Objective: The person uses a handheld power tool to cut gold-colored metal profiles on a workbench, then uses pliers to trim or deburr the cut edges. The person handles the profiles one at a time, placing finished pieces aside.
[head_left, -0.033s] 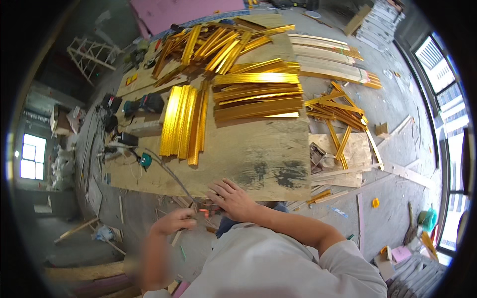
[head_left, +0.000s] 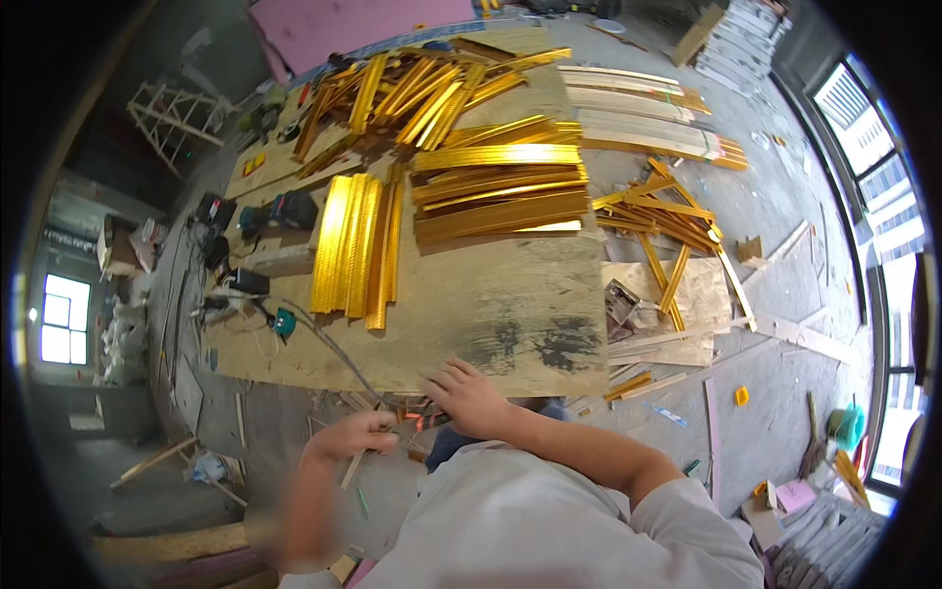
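Observation:
My right hand (head_left: pixel 473 395) lies flat with fingers spread on the near edge of a plywood worktable (head_left: pixel 471 314). My left hand (head_left: pixel 353 435) is curled just below that edge, closed around what looks like a thin pale strip (head_left: pixel 350 471) that points down. A grey cable (head_left: pixel 329 346) runs across the table toward my left hand. Gold moulding strips lie on the table: a lengthwise row (head_left: pixel 355 245) at the left and a crosswise stack (head_left: pixel 500 191) in the middle. More gold strips (head_left: pixel 422 88) are piled at the far end.
Power tools and batteries (head_left: pixel 280 211) sit along the table's left edge. Loose gold offcuts (head_left: pixel 667 221) and wood scraps lie on the floor to the right. Pale boards (head_left: pixel 638 113) are stacked at the far right, and a pink sheet (head_left: pixel 353 25) lies beyond the table.

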Action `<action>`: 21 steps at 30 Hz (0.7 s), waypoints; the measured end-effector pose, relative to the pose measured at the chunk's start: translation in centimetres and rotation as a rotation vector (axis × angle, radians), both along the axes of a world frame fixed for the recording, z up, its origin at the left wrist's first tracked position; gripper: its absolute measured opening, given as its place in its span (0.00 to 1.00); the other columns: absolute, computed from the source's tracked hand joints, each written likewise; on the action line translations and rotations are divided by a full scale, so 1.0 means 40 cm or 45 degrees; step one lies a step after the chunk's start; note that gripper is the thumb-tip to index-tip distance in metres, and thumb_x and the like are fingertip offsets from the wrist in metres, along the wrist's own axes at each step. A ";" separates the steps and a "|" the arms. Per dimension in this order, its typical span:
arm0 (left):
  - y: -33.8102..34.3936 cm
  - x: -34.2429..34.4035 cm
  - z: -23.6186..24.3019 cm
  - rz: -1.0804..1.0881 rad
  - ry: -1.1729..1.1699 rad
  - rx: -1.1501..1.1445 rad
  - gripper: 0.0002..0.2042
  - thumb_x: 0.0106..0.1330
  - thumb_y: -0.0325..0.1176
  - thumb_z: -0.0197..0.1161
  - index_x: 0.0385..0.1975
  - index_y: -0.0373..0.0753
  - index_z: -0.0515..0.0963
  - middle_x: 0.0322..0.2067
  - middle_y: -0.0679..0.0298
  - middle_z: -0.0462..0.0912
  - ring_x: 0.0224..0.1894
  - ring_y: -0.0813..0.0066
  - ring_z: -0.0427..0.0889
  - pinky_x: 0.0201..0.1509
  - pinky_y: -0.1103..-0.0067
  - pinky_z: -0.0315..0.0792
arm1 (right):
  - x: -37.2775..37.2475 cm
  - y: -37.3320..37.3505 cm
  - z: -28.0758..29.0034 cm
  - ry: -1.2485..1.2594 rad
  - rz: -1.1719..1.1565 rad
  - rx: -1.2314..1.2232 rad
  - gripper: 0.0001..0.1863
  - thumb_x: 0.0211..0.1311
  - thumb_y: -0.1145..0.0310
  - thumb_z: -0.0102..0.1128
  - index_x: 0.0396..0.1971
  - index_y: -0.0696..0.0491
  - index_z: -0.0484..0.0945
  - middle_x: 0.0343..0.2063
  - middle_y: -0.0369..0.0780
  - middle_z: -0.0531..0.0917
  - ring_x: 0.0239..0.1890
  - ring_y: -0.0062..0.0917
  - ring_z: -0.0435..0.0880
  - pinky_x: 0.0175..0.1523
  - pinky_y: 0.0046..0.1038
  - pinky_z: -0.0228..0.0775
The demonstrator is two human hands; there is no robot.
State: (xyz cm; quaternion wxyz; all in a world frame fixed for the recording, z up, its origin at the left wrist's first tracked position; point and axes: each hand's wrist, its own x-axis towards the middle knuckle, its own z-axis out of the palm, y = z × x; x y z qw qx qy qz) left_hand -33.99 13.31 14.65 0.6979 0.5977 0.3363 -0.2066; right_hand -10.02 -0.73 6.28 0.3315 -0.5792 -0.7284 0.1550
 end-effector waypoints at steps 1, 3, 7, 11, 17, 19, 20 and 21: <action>0.000 0.073 -0.028 -0.169 -0.039 -0.058 0.12 0.68 0.38 0.61 0.39 0.34 0.77 0.27 0.67 0.79 0.32 0.82 0.75 0.36 0.78 0.69 | 0.027 -0.040 -0.029 0.050 -0.016 -0.101 0.29 0.47 0.66 0.68 0.53 0.53 0.74 0.55 0.47 0.76 0.57 0.44 0.74 0.54 0.40 0.72; 0.038 0.206 -0.072 -0.247 -0.051 0.226 0.14 0.70 0.43 0.59 0.39 0.36 0.79 0.29 0.68 0.80 0.32 0.81 0.75 0.37 0.77 0.70 | 0.106 -0.125 -0.055 0.252 -0.294 -0.376 0.26 0.50 0.65 0.67 0.52 0.53 0.75 0.51 0.49 0.78 0.54 0.46 0.76 0.52 0.41 0.72; 0.118 0.584 -0.130 -0.207 0.020 1.302 0.20 0.67 0.49 0.60 0.40 0.34 0.76 0.33 0.53 0.80 0.36 0.53 0.79 0.43 0.66 0.73 | 0.233 -0.324 -0.119 0.532 -1.159 -0.689 0.19 0.58 0.61 0.66 0.45 0.55 0.76 0.35 0.52 0.82 0.38 0.49 0.81 0.42 0.43 0.73; 0.205 0.852 -0.278 -0.540 -0.224 1.942 0.28 0.66 0.42 0.65 0.62 0.37 0.66 0.59 0.53 0.70 0.64 0.54 0.67 0.65 0.64 0.65 | 0.317 -0.561 -0.168 0.590 -1.701 -0.702 0.17 0.62 0.60 0.64 0.38 0.59 0.75 0.23 0.44 0.82 0.24 0.36 0.82 0.30 0.35 0.73; 0.271 0.974 -0.353 -0.888 -0.192 1.950 0.31 0.67 0.36 0.64 0.68 0.38 0.60 0.59 0.53 0.70 0.62 0.54 0.67 0.66 0.63 0.65 | 0.243 -0.775 -0.120 1.615 -2.170 -0.263 0.16 0.67 0.58 0.60 0.35 0.58 0.77 0.26 0.40 0.81 0.23 0.24 0.82 0.29 0.27 0.75; 0.281 0.957 -0.340 -0.902 -0.242 1.956 0.32 0.68 0.37 0.63 0.70 0.40 0.57 0.59 0.52 0.70 0.62 0.53 0.67 0.66 0.63 0.65 | 0.214 -0.779 -0.133 1.748 -2.180 -0.206 0.16 0.67 0.59 0.60 0.37 0.58 0.78 0.28 0.40 0.82 0.27 0.25 0.83 0.32 0.27 0.75; 0.284 0.947 -0.335 -0.896 -0.259 1.957 0.33 0.68 0.37 0.62 0.71 0.41 0.56 0.59 0.52 0.70 0.62 0.53 0.67 0.66 0.63 0.65 | 0.212 -0.780 -0.159 1.798 -2.157 -0.179 0.15 0.67 0.59 0.60 0.37 0.58 0.78 0.29 0.39 0.82 0.30 0.25 0.83 0.33 0.27 0.75; 0.281 0.944 -0.292 -0.889 -0.241 1.923 0.31 0.70 0.38 0.59 0.72 0.43 0.57 0.59 0.53 0.70 0.62 0.53 0.67 0.67 0.62 0.64 | 0.208 -0.778 -0.178 1.856 -2.137 -0.150 0.14 0.67 0.60 0.60 0.38 0.58 0.79 0.30 0.39 0.82 0.32 0.25 0.83 0.35 0.27 0.76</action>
